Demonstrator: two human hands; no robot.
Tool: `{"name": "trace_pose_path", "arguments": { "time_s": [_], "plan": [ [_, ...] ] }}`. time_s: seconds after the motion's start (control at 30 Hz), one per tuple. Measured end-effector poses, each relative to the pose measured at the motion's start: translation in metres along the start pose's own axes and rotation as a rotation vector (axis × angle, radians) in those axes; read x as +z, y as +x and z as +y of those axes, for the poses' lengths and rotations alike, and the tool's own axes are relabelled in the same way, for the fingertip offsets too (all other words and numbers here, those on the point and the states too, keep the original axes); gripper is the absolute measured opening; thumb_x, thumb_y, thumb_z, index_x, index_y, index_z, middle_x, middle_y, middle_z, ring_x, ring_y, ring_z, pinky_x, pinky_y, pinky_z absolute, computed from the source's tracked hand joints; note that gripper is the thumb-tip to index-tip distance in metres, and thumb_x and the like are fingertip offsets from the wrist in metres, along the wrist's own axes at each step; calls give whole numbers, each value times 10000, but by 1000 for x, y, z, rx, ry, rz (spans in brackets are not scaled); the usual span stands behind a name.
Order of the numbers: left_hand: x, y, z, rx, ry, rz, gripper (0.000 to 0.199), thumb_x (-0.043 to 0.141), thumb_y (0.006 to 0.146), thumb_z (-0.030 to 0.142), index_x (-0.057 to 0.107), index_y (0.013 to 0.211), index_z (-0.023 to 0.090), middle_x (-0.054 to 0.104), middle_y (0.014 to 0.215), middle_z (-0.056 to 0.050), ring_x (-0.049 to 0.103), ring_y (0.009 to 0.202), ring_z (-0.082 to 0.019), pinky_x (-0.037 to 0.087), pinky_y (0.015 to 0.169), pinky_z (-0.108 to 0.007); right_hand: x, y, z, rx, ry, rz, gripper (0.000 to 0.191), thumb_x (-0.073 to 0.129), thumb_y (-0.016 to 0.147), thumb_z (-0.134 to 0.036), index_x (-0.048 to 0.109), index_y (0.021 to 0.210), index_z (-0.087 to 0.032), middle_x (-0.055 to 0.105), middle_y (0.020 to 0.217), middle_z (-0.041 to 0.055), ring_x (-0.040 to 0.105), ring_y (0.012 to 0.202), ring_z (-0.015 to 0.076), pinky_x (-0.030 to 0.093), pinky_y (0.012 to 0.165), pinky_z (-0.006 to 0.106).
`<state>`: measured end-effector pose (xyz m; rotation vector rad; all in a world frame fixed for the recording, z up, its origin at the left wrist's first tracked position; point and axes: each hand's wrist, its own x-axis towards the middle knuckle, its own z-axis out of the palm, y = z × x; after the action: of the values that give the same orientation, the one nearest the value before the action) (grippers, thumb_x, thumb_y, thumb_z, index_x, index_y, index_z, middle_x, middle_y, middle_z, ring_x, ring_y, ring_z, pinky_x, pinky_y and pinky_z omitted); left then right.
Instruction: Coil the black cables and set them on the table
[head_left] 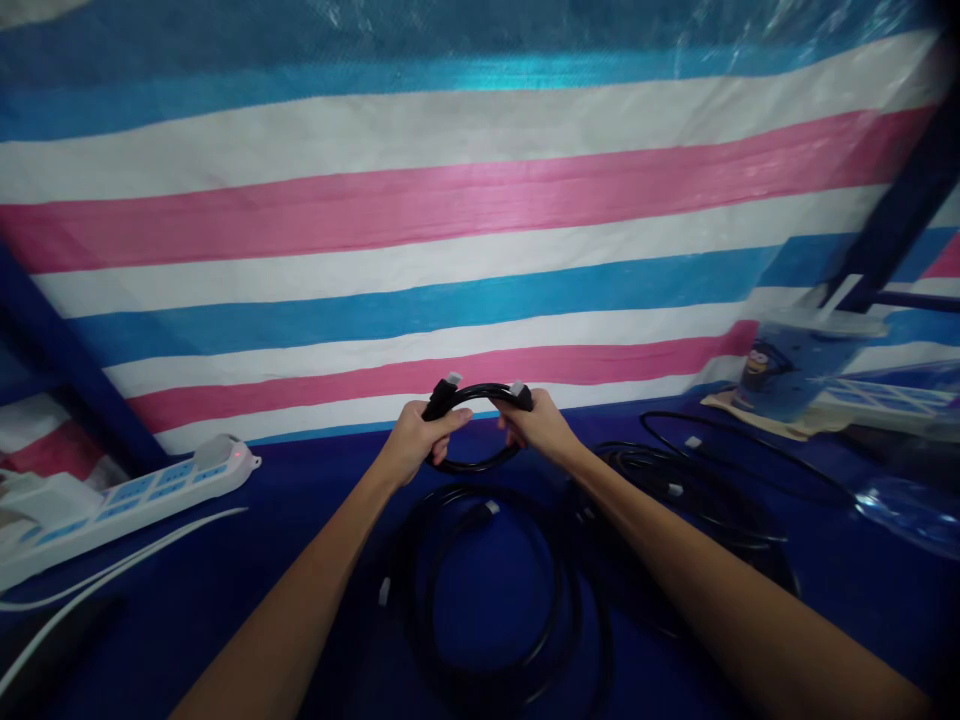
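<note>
Between my two hands I hold up a small coiled black cable (480, 465), its loop roughly round. My left hand (412, 440) grips the coil's left side, with one black connector and its pale tip sticking up above the thumb. On the right side, my right hand (541, 425) is closed round the coil beside the other connector (519, 396), which also has a pale tip. Below the hands, a larger coil of black cable (574, 600) lies on the blue surface, with pale-tipped connectors showing. More black coiled cable (720, 500) lies behind my right forearm, partly hidden by it.
A white power strip (172, 485) with plugs in it lies at the left, near white cords (120, 565). At the right stand a lidded cup with a straw (799, 365) and some clear plastic (907, 515). A striped sheet (450, 210) hangs behind the blue surface (300, 500).
</note>
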<state>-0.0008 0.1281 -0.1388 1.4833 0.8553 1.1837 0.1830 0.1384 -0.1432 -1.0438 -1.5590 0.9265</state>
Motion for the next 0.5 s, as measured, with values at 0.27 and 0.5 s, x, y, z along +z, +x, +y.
{"name": "trace_pose_path", "arguments": {
  "time_s": [0.27, 0.5],
  "plan": [
    [-2, 0, -1, -90, -3, -228, 490, 654, 742, 396, 316, 446, 201, 229, 335, 82, 191, 301, -39, 134, 371, -244, -4, 3, 4, 17, 71, -19, 334, 614, 713, -438, 610, 820, -122, 611, 624, 26, 567, 484, 125, 454, 468, 250],
    [-10, 2, 3, -118, 0, -263, 508, 606, 774, 431, 327, 410, 211, 227, 324, 73, 316, 327, -75, 375, 468, -264, -18, 3, -6, 19, -55, -285, 422, 594, 768, -482, 602, 549, -121, 640, 631, 79, 593, 631, 140, 447, 580, 246]
  ]
}}
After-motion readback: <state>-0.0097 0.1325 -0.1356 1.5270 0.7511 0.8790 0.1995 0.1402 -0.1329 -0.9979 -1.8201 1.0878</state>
